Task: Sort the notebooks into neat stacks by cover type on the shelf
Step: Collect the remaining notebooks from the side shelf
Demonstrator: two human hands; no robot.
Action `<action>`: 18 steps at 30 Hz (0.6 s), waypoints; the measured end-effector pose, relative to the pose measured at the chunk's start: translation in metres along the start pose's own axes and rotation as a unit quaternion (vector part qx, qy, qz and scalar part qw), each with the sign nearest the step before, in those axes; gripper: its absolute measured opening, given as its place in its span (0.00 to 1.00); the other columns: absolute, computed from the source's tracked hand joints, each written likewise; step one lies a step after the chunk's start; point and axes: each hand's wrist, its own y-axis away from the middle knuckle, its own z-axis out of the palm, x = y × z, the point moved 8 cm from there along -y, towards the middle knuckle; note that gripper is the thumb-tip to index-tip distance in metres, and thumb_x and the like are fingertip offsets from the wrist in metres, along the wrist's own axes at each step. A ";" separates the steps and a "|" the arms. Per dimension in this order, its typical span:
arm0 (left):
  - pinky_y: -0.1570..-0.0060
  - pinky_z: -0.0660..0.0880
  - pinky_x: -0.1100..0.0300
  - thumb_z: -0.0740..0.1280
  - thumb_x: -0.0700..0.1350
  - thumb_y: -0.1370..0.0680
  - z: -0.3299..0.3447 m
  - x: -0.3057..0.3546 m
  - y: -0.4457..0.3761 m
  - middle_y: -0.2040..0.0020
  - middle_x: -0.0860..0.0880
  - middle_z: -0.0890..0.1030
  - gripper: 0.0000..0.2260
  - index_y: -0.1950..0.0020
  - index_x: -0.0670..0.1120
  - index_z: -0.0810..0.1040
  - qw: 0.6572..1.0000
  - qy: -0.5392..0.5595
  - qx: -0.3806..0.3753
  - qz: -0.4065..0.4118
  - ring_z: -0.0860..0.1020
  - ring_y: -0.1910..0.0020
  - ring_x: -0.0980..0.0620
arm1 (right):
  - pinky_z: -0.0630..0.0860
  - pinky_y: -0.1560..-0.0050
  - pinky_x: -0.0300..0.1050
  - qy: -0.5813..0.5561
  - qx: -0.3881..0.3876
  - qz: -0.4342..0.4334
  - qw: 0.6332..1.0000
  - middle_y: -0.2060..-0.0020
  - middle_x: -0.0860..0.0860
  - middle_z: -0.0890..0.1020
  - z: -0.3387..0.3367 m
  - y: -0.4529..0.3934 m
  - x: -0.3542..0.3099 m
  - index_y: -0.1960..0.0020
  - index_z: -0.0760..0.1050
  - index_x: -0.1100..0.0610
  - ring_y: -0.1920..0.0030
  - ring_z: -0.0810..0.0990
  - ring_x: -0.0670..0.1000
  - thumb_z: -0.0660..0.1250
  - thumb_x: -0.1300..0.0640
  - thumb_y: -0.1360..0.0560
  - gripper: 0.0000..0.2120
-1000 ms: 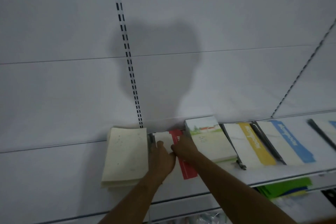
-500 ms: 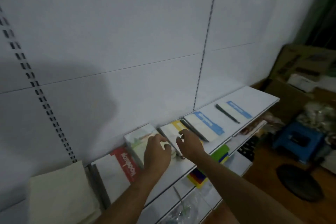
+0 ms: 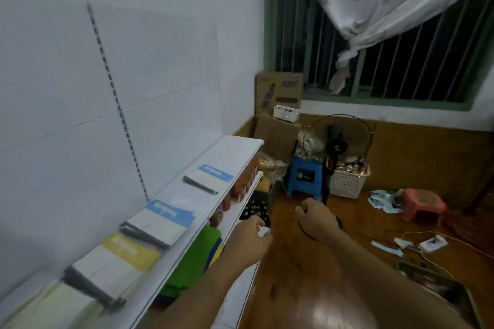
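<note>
both hands are off the white metal shelf (image 3: pixel 203 196), held in the air over the brown wooden floor (image 3: pixel 307 262). the left hand (image 3: pixel 250 238) is at 6 o'clock in view, fingers loosely curled, nothing gripped as far as can be seen; a small pale patch at its fingertips cannot be identified. the right hand (image 3: pixel 316 219) is just to its 3 o'clock, apart from it, relaxed and holding nothing.

the notebooks lie in a row along the shelf, running from 7 o'clock toward 12 o'clock: a plain cream notebook stack (image 3: pixel 50 304) nearest, then a yellow-banded white notebook (image 3: pixel 117 256), a blue-banded white notebook (image 3: pixel 163 219), and a second blue-banded white notebook (image 3: pixel 209 177) well apart, farthest out. each banded one is bound along a dark spine.

judged step: a reach toward the far blue-banded notebook, to be joined with its match. advice:
- it should be gripped by both long edges, not by the spine alone.
- it should be lifted clear, not dragged, so neighbours are not skewed.
- it should be set on the nearer blue one with spines on the same side and corners squared.
- the front lip of the shelf is close; overhang is to be avoided.

motion blur is heavy, so cover print cannot be read.
</note>
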 end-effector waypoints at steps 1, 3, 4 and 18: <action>0.55 0.71 0.62 0.65 0.56 0.27 0.016 0.014 -0.013 0.48 0.53 0.76 0.17 0.40 0.52 0.73 1.000 -0.006 -0.010 0.010 0.76 0.51 0.55 | 0.76 0.47 0.52 -0.003 -0.004 0.016 1.000 0.49 0.52 0.77 -0.011 -0.008 0.023 0.42 0.72 0.55 0.49 0.77 0.53 0.56 0.46 0.21 0.15; 0.60 0.70 0.66 0.65 0.55 0.26 0.048 0.038 -0.035 0.49 0.56 0.75 0.16 0.40 0.54 0.73 0.999 -0.008 -0.027 0.029 0.74 0.57 0.61 | 0.76 0.45 0.53 0.001 -0.008 0.045 0.999 0.46 0.53 0.77 -0.030 -0.022 0.067 0.40 0.71 0.56 0.47 0.77 0.54 0.56 0.46 0.20 0.17; 0.63 0.68 0.67 0.65 0.55 0.26 0.062 0.048 -0.044 0.49 0.57 0.74 0.15 0.40 0.55 0.72 0.999 -0.013 -0.031 0.034 0.72 0.59 0.64 | 0.75 0.45 0.53 0.000 -0.005 0.056 0.998 0.45 0.54 0.76 -0.038 -0.026 0.086 0.39 0.70 0.56 0.46 0.76 0.54 0.56 0.46 0.20 0.17; 0.49 0.78 0.56 0.66 0.52 0.24 0.175 0.165 -0.169 0.44 0.52 0.76 0.15 0.39 0.51 0.73 0.990 -0.039 -0.104 0.090 0.76 0.49 0.54 | 0.74 0.43 0.54 0.001 0.035 0.126 0.991 0.47 0.52 0.77 -0.119 -0.105 0.219 0.44 0.73 0.54 0.48 0.76 0.53 0.57 0.45 0.24 0.16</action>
